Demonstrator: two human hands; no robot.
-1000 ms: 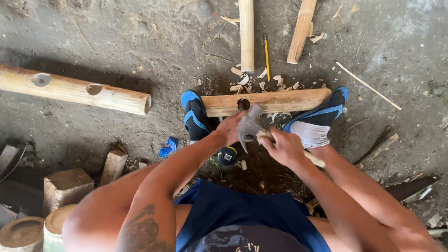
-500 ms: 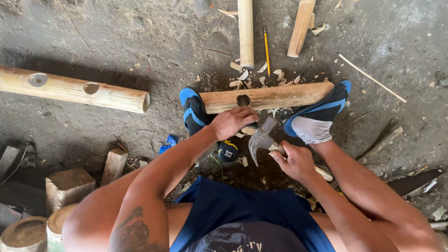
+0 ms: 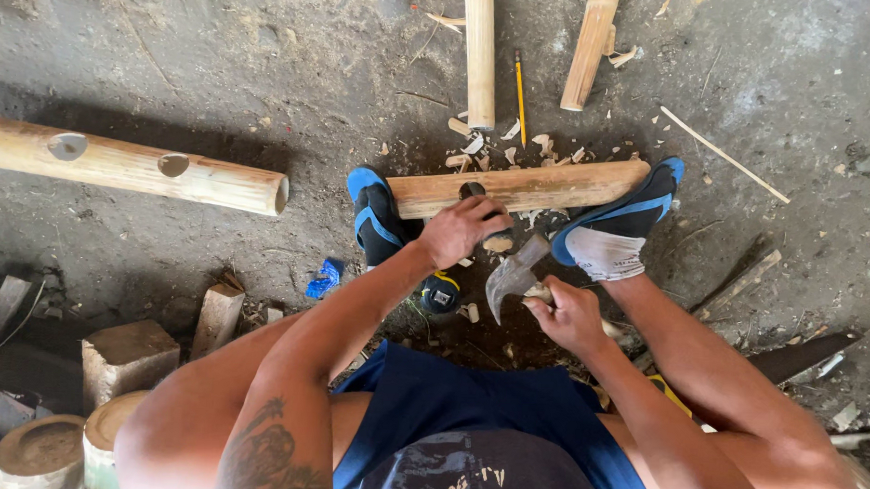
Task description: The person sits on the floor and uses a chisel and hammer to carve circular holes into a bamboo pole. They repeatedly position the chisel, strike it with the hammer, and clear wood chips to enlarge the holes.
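Observation:
A short bamboo pole (image 3: 553, 184) with a hole cut in it lies crosswise on the dirt floor, pinned under my two blue shoes (image 3: 376, 214). My left hand (image 3: 463, 228) rests on the pole beside the hole and grips a small dark tool whose shape I cannot make out. My right hand (image 3: 569, 315) holds a hatchet (image 3: 511, 274) by its wooden handle, the grey blade raised just short of the pole, near my left hand. Pale wood chips lie scattered around the hole.
A long bamboo pole (image 3: 129, 164) with two holes lies at the left. Two more poles (image 3: 479, 53) and a yellow pencil (image 3: 520, 93) lie beyond the feet. Wood blocks and stumps (image 3: 127, 359) stand at lower left. A tape measure (image 3: 440, 293) sits between my feet.
The hatchet has dropped back toward me and to the right, away from the pole. My left hand has shifted forward onto the pole by the hole.

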